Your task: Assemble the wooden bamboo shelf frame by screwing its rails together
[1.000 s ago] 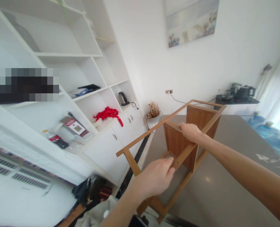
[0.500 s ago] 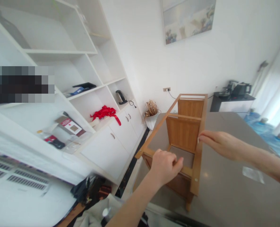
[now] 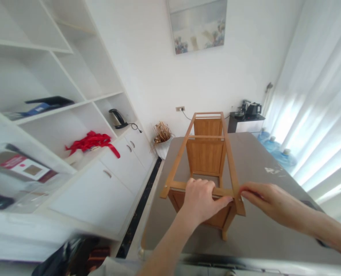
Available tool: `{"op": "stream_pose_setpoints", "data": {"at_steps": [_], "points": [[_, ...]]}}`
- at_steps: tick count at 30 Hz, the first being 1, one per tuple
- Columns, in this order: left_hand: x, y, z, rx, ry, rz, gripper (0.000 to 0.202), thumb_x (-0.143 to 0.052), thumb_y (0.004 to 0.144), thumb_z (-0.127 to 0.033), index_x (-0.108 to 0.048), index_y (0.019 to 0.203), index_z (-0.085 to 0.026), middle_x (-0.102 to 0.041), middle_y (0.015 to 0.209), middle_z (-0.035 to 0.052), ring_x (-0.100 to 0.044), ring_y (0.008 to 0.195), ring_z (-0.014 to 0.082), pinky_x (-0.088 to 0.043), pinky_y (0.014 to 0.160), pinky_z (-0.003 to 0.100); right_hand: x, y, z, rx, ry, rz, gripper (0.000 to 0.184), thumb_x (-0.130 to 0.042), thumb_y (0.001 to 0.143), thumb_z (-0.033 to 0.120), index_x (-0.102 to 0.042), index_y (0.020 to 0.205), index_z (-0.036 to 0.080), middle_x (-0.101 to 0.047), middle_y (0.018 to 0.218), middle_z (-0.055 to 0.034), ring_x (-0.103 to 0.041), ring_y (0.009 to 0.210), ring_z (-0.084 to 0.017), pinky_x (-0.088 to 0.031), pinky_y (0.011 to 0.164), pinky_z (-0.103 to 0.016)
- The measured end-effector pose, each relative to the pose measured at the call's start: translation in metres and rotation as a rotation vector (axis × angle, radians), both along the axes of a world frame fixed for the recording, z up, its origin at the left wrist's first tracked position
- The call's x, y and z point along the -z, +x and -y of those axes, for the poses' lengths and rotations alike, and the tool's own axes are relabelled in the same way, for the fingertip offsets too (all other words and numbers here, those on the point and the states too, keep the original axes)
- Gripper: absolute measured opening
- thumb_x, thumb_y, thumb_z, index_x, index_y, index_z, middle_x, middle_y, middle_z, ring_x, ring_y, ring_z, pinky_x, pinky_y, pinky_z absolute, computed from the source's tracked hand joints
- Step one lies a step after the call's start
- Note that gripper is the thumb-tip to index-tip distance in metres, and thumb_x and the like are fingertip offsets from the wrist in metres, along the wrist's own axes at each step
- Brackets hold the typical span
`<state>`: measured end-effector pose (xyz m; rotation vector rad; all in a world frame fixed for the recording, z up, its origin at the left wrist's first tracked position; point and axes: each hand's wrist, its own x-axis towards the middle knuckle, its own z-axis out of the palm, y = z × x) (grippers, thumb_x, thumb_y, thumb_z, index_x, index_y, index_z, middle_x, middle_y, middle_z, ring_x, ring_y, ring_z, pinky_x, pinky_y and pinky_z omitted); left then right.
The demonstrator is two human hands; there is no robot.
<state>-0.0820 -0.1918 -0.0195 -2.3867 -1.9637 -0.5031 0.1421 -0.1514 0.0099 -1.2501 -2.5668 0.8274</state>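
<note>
A wooden rack (image 3: 206,158) with panels set between long rails lies on the grey-brown table (image 3: 258,161), stretching away from me. My left hand (image 3: 198,201) is closed around its near crossbar, thumb pointing towards the right corner. Fingertips pinched together, my right hand (image 3: 269,199) meets the outer side of the right rail near that corner. Whatever lies between those fingertips is hidden. A round fitting (image 3: 166,186) shows at the near left corner of the rack.
To the left stands a white shelf unit with red ribbon (image 3: 91,142) and an electric kettle (image 3: 117,119). Dried plants in a white pot (image 3: 163,147) stand beyond the table. Large water bottles (image 3: 284,157) are at the right by the curtain. Small scraps (image 3: 272,170) lie on the table.
My view has swung right. My right hand has come down along the right rail to the near corner; a small whitish piece at its fingertips is now hidden. The left hand stays on the crossbar.
</note>
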Motion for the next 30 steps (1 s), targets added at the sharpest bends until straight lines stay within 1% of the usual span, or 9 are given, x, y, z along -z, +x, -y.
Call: {"op": "stream_pose_setpoints", "data": {"at_steps": [5,8,11,14,18,22,25,27,30], "points": [[0.004,0.002,0.000,0.015,0.051,0.021,0.053,-0.045,0.081,-0.070,-0.056,0.069,-0.019,-0.064,0.072,0.0045,-0.059,0.077,0.0227,-0.033,0.072,0.035,0.016,0.000,0.008,0.093,0.013,-0.147,0.039,-0.038,0.093,0.049,-0.067,0.095,0.024,-0.067,0.077,-0.0022,-0.061,0.070,-0.017,-0.047,0.064,-0.028],[0.004,0.000,0.000,0.032,0.056,0.024,0.053,-0.045,0.081,-0.069,-0.055,0.068,-0.019,-0.064,0.071,0.0049,-0.059,0.076,0.0226,-0.032,0.071,0.036,0.024,-0.003,0.013,0.147,0.069,-0.231,0.037,-0.043,0.091,0.049,-0.069,0.096,0.023,-0.069,0.083,-0.0043,-0.063,0.078,-0.019,-0.049,0.069,-0.030],[0.004,-0.001,-0.001,0.036,0.055,0.033,0.052,-0.047,0.081,-0.068,-0.056,0.068,-0.019,-0.064,0.070,0.0051,-0.059,0.075,0.0229,-0.033,0.070,0.036,0.028,-0.007,0.017,0.155,0.127,-0.289,0.034,-0.046,0.090,0.047,-0.070,0.093,0.023,-0.070,0.090,-0.0062,-0.063,0.083,-0.021,-0.050,0.073,-0.031],[0.004,-0.002,-0.001,0.035,0.060,0.036,0.051,-0.047,0.081,-0.068,-0.056,0.068,-0.019,-0.064,0.070,0.0052,-0.059,0.076,0.0233,-0.033,0.071,0.036,0.026,-0.009,0.022,0.184,0.165,-0.305,0.031,-0.047,0.091,0.044,-0.070,0.093,0.024,-0.068,0.089,-0.0053,-0.063,0.082,-0.019,-0.050,0.072,-0.029],[0.002,-0.002,-0.001,0.038,0.050,0.033,0.053,-0.046,0.081,-0.068,-0.056,0.068,-0.018,-0.064,0.070,0.0060,-0.059,0.076,0.0233,-0.033,0.070,0.036,0.023,-0.005,0.025,0.169,0.242,-0.235,0.029,-0.046,0.093,0.040,-0.069,0.092,0.024,-0.067,0.086,-0.0040,-0.062,0.077,-0.016,-0.048,0.066,-0.026],[0.002,-0.002,-0.002,0.039,0.049,0.023,0.053,-0.044,0.082,-0.069,-0.055,0.068,-0.018,-0.063,0.070,0.0051,-0.059,0.075,0.0230,-0.033,0.070,0.036,0.022,0.000,0.023,0.015,0.515,-0.102,0.026,-0.045,0.094,0.031,-0.069,0.096,0.022,-0.068,0.090,-0.0061,-0.062,0.079,-0.016,-0.046,0.074,-0.030],[0.003,-0.002,-0.002,0.041,0.058,0.018,0.054,-0.043,0.083,-0.069,-0.056,0.069,-0.018,-0.064,0.070,0.0057,-0.059,0.075,0.0230,-0.033,0.070,0.036,0.017,-0.002,0.022,-0.082,0.674,-0.014,0.026,-0.043,0.095,0.026,-0.069,0.093,0.020,-0.068,0.084,-0.0064,-0.060,0.075,-0.016,-0.043,0.074,-0.032],[0.003,-0.002,-0.002,0.048,0.060,0.016,0.054,-0.042,0.083,-0.069,-0.057,0.069,-0.019,-0.064,0.071,0.0065,-0.059,0.075,0.0230,-0.033,0.070,0.036,0.012,-0.005,0.024,-0.097,0.704,0.033,0.028,-0.041,0.095,0.024,-0.068,0.089,0.019,-0.066,0.078,-0.0054,-0.058,0.070,-0.015,-0.040,0.072,-0.031],[0.003,-0.002,-0.001,0.051,0.057,0.016,0.054,-0.042,0.083,-0.068,-0.057,0.069,-0.019,-0.064,0.071,0.0066,-0.059,0.075,0.0229,-0.034,0.070,0.036,0.004,-0.010,0.026,-0.068,0.681,0.088,0.031,-0.039,0.095,0.024,-0.067,0.081,0.019,-0.063,0.070,-0.0037,-0.055,0.063,-0.014,-0.038,0.067,-0.030]]}}
